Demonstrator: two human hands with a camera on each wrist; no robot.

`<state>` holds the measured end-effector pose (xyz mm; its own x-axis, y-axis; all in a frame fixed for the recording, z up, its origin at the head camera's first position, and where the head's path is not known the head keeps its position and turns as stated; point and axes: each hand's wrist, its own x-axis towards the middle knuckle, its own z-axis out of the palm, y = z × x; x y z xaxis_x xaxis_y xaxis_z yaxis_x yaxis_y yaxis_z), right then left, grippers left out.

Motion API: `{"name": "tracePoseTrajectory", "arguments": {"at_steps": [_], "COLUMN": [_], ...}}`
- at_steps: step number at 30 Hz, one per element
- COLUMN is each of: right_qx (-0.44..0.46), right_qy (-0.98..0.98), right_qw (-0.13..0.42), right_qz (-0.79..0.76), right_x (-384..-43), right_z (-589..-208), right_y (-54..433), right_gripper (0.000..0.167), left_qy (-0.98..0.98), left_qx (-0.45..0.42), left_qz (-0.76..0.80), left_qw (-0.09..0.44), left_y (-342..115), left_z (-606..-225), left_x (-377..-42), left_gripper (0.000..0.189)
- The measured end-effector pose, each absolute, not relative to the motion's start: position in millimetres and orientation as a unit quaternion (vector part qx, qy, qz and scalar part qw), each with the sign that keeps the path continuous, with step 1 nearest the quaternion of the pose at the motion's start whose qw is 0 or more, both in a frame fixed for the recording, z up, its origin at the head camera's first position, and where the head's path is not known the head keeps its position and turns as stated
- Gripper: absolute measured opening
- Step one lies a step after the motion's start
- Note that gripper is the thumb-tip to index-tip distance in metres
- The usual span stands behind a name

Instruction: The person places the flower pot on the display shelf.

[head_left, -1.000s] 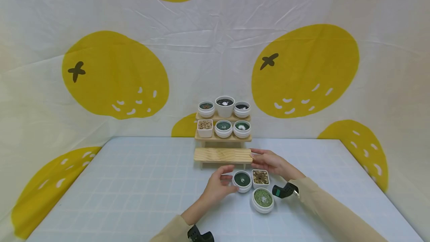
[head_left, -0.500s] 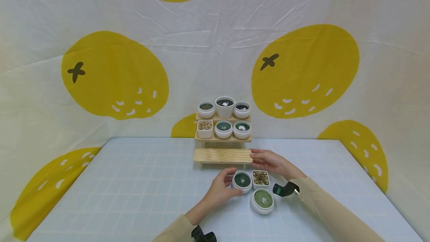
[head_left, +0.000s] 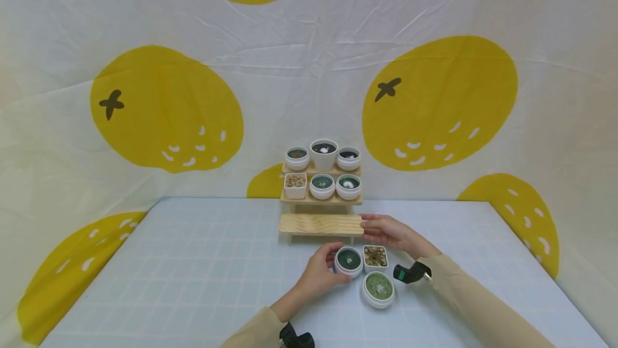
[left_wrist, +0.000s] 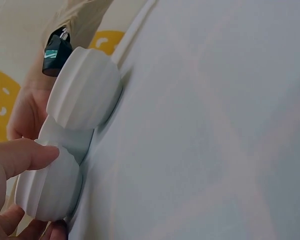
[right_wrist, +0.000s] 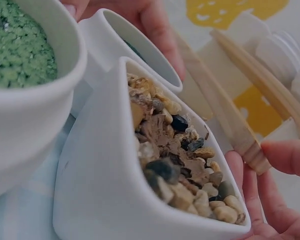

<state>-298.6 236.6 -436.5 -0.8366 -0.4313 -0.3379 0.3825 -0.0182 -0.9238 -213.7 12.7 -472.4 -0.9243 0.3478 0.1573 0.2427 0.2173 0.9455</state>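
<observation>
My left hand (head_left: 318, 272) grips a round white ribbed pot (head_left: 348, 265) with dark green filling, thumb on the near side and fingers round the far side. In the left wrist view its thumb presses the wall of that pot (left_wrist: 52, 187). My right hand (head_left: 392, 233) holds the right end of the lowest wooden board (head_left: 318, 224) of a tiered stand, thumb above and fingers below in the right wrist view. Between the hands stands a square white pot (right_wrist: 100, 165) filled with pebbles. Nearer me sits a round white pot of light green granules (head_left: 379, 290).
Behind, the stand's middle board (head_left: 321, 200) bears a square pebble pot (head_left: 295, 185) and two round green-filled pots. Three more round pots stand on the top board (head_left: 310, 169). A cloth (head_left: 299, 69) with yellow fruit print hangs behind the table (head_left: 193, 273).
My left hand has moved slightly right, its thumb and fingers closing round the dark green pot. My right hand stays at the board's end.
</observation>
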Motion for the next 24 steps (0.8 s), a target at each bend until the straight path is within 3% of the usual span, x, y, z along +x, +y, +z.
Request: {"name": "tracePoseTrajectory", "arguments": {"at_steps": [16, 24], "right_qx": [-0.029, -0.029], "right_qy": [0.657, 0.663], "right_qw": [0.277, 0.263], "right_qz": [-0.701, -0.701], "right_x": [-292.6, -296.7], "right_z": [-443.2, -437.9], "right_y": [240.8, 235.1], "right_gripper": [0.063, 0.062], "left_qy": [0.789, 0.799], "left_qx": [0.19, 0.191], "left_qz": [0.582, 0.571], "left_qw": [0.044, 0.015], "left_y": [20.3, 18.0], "left_z": [-475.7, -475.0], "left_x": [-210.3, -213.5], "left_gripper": [0.068, 0.066]}}
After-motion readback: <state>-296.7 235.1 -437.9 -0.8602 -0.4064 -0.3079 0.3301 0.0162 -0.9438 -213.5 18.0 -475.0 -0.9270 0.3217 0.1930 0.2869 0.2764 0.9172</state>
